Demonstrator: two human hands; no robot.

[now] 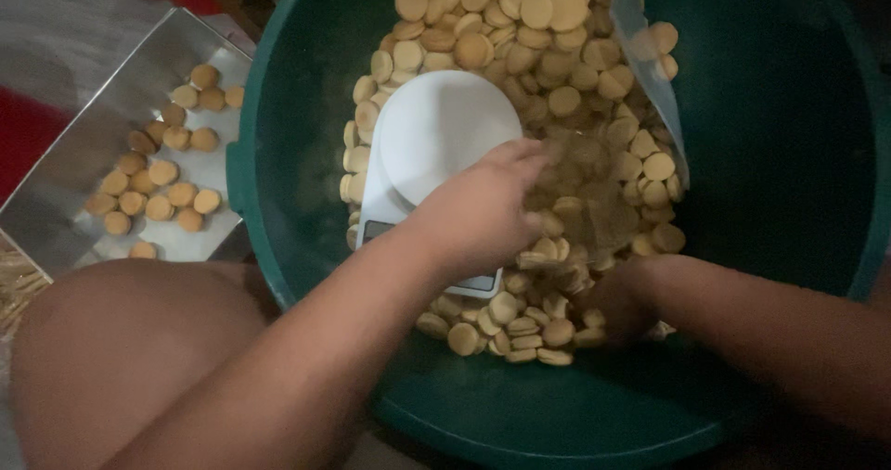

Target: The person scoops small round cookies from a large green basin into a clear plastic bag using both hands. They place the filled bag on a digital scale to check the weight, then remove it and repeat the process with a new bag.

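Reaching into a big green tub (306,108), both hands work among a heap of small round biscuits (520,34). The left hand (478,212) lies half-curled with its fingers at the mouth of a clear plastic bag (594,187), seemingly pinching its edge; the bag lies over the heap toward the right and already holds biscuits. The right hand (620,301) is buried in the near biscuits, and I cannot tell how far it is closed or whether it has hold of any. A white kitchen scale (436,141) sits in the tub, half ringed by biscuits, with the left wrist across its near end. To the left, a metal tray (83,145) holds about 20 more. The bag looks limp, so a loose pinch could let its mouth sag and spill. Pressing on the scale, or biscuits resting against its platform, could spoil a reading. Rough scooping may crack them.
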